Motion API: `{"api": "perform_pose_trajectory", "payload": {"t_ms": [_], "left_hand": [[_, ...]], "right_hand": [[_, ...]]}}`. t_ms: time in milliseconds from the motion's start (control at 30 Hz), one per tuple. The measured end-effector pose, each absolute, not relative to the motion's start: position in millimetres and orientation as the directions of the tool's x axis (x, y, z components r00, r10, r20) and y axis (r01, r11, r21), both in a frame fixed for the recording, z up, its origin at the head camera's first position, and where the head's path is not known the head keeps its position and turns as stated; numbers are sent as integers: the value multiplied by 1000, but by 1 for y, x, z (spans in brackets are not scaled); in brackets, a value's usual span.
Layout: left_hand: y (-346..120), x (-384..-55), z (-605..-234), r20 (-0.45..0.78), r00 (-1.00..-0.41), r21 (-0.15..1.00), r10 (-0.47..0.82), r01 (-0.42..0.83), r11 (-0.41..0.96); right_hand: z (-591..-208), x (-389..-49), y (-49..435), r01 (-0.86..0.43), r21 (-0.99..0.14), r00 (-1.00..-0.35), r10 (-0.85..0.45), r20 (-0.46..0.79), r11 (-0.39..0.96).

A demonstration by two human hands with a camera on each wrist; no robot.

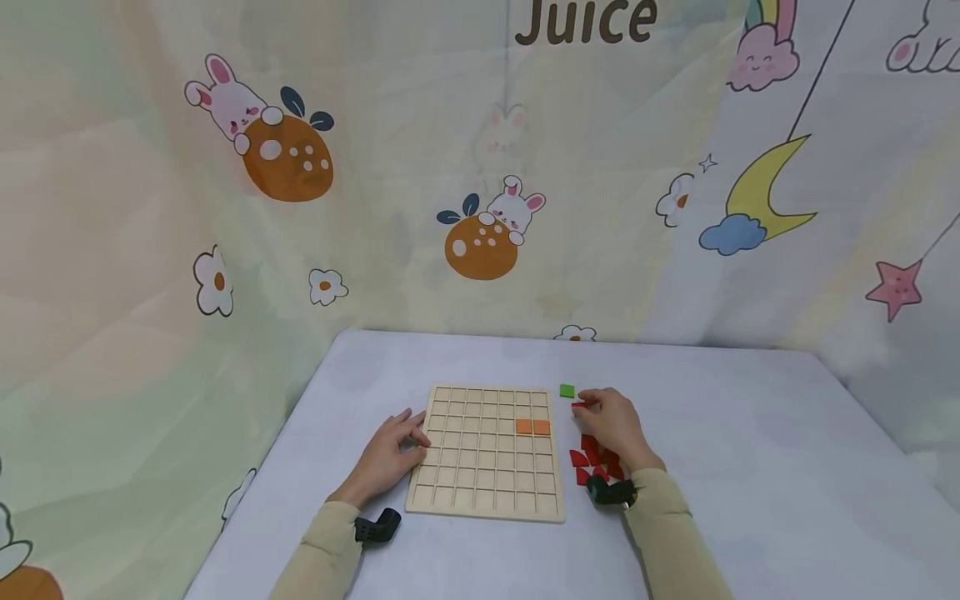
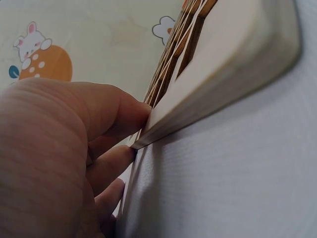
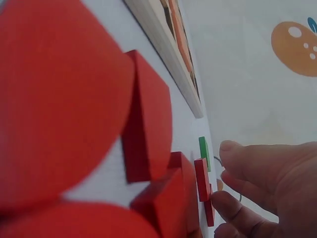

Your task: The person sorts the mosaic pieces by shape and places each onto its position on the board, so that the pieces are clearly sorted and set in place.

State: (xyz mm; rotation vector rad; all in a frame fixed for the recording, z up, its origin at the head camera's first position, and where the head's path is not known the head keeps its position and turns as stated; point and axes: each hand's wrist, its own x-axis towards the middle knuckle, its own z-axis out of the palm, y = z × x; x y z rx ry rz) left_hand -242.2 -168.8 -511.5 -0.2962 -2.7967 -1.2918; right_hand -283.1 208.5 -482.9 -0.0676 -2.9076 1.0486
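Note:
A pale wooden grid board [image 1: 450, 510] lies flat on the table, with two orange squares [image 1: 523, 427] side by side in its right-hand columns. My left hand [image 1: 388, 457] rests at the board's left edge. In the left wrist view, its thumb [image 2: 116, 106] touches the rim while the other fingers lie along the side. To the right of the board, my right hand [image 1: 613, 423] hovers over a red piece [image 1: 579, 406]. The right wrist view shows a fingertip at the red pieces [image 3: 202, 179], touching or very near one, with nothing gripped.
A green square [image 1: 567, 390] lies beyond the right hand. Several red pieces [image 1: 578, 458] are heaped below that hand, beside the board. Dark wrist cameras [image 1: 378, 527] sit on both wrists. A patterned cloth [image 1: 390, 150] hangs behind the white table [image 1: 750, 467].

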Motion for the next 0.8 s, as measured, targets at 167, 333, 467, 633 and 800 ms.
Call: {"api": "perform_pose_trajectory", "payload": {"t_ms": [167,333,467,633,800], "left_hand": [[-169,-241,-512,145,-977,744,156,211,634],[-169,-241,-513,133,-980,744,149,199,638],[-169,-240,-512,139,-978,746,155,207,634],[-168,-240,-511,125,-980,752,157,197,629],[-169,-240,-511,122,-980,754,157,195,627]], "right_hand": [[-485,-283,207,51,-641,-997,77,13,766],[-486,-282,206,77,-648,-996,90,-12,758],[-487,-281,206,67,-640,-997,81,-8,766],[-487,-282,206,78,-616,-996,81,-22,784],[-486,-282,206,91,-607,-996,83,-41,789]]}}
